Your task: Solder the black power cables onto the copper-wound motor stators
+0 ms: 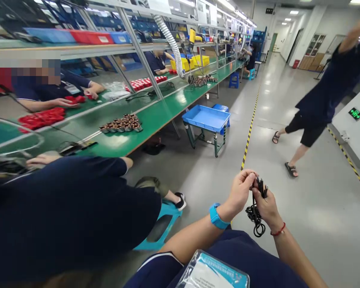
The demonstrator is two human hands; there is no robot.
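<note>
A bundle of thin black cables (254,218) hangs in loops from my hands, its cut-looking ends standing up in a cluster. Around the bundle, just below those ends, my right hand (267,205) is closed. My left hand (240,189), above a blue wristband, is closed in a pinch at the top of the bundle, touching what appears to be one cable's end. The fingertips hide the exact spot. Both hands are held over the floor in front of my lap.
At left runs a long green workbench (156,125) with copper-coloured parts (123,123) and red parts (43,119). A seated person (78,204) is close on my left, on a turquoise stool (165,226). A blue tray (206,117) stands ahead. Another person (321,96) walks at right.
</note>
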